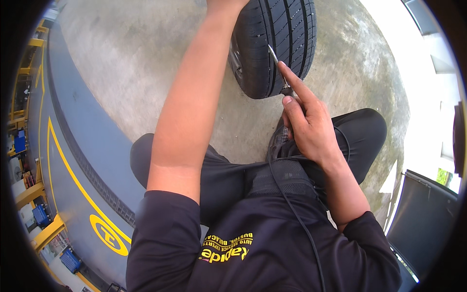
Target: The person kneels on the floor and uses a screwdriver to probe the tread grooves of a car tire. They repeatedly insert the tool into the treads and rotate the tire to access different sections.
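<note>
A black tyre (pixel 292 34) on a wheel stands upright on the floor in front of my knees, its grooved tread towards me. My right hand (pixel 309 119) is closed round the dark handle of a screwdriver (pixel 273 53), with the index finger stretched along the metal shaft. The shaft's tip touches or nearly touches the tread by a groove on its left side. My left hand (pixel 226 4) reaches to the upper edge of the picture beside the tyre's upper left. Its fingers are cut off from view, so their grip does not show.
A black cord (pixel 295 214) runs down over my shirt. Concrete floor (pixel 131 63) surrounds the wheel. At the left lies a grey-blue surface (pixel 82 117) with yellow markings, beyond it yellow racks (pixel 30 194) with blue items. A dark panel (pixel 423 209) stands at the right.
</note>
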Tool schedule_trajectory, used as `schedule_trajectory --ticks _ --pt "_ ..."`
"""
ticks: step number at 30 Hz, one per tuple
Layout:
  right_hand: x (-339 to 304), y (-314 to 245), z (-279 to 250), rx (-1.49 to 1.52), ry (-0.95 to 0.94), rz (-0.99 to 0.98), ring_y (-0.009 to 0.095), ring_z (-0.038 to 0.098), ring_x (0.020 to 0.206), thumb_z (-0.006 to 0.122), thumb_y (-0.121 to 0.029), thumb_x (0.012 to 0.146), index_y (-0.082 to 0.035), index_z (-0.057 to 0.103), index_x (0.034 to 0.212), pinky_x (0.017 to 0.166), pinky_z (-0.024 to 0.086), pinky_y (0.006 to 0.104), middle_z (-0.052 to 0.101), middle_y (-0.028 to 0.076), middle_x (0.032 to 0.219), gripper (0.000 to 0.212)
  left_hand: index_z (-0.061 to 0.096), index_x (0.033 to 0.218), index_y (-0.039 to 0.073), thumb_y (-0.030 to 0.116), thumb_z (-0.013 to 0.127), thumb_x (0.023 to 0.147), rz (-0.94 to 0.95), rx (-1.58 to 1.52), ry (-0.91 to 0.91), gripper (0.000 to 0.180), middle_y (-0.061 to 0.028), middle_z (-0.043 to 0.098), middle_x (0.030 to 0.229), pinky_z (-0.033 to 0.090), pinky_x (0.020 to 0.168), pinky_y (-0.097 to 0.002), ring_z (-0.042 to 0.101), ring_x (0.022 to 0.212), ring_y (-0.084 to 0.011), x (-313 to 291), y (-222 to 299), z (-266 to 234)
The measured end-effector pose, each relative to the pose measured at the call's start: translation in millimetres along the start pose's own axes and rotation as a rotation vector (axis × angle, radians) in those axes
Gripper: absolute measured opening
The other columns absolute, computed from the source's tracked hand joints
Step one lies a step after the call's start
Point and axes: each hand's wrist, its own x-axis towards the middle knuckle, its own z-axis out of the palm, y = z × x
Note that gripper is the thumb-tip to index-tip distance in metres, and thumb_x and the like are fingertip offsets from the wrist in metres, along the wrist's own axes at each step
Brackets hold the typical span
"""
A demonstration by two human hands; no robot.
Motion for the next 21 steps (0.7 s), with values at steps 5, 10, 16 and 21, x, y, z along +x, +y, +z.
schedule_trajectory --ticks 5,10,16,21 --pt "1.2 -9.5 2.5 0.025 -0.033 0.05 0.032 0.057 0.063 0.05 -0.013 0.105 -0.017 0.043 0.163 0.074 0.05 0.041 0.06 0.02 0.073 0.059 0.051 0.153 -0.004 0.039 0.061 0.102 0.041 0.03 0.032 0.068 -0.0396 0.041 0.157 0.031 0.127 -0.0451 0.037 0.151 -0.0487 6.4 -11.3 0.6" --pt "-9.5 9.7 14.3 0.1 -0.072 0.108 0.027 0.057 0.064 0.048 -0.014 0.106 -0.02 0.038 0.166 0.074 0.05 0.0403 0.059 0.017 0.073 0.061 0.052 0.152 -0.005 0.039 0.06 0.102 0.044 0.038 0.01 0.067 -0.0405 0.041 0.157 0.031 0.127 -0.0453 0.037 0.151 -0.0494 6.6 -9.6 3.4" --pt "-17.3 31.8 24.6 0.09 -0.08 0.1 0.026 0.055 0.063 0.047 -0.014 0.106 -0.024 0.035 0.168 0.076 0.05 0.0396 0.059 0.016 0.072 0.063 0.051 0.152 -0.005 0.039 0.059 0.103 0.044 0.034 0.023 0.067 -0.041 0.042 0.156 0.031 0.126 -0.046 0.036 0.151 -0.0501 9.8 -15.6 7.9" --pt "-23.0 18.4 8.9 0.035 -0.053 0.076 0.028 0.059 0.065 0.049 -0.015 0.105 -0.022 0.04 0.166 0.079 0.051 0.0424 0.063 0.022 0.078 0.062 0.051 0.153 -0.005 0.04 0.059 0.103 0.036 0.036 0.006 0.067 -0.041 0.04 0.158 0.031 0.126 -0.0468 0.035 0.152 -0.0498 3.9 -20.1 1.2"
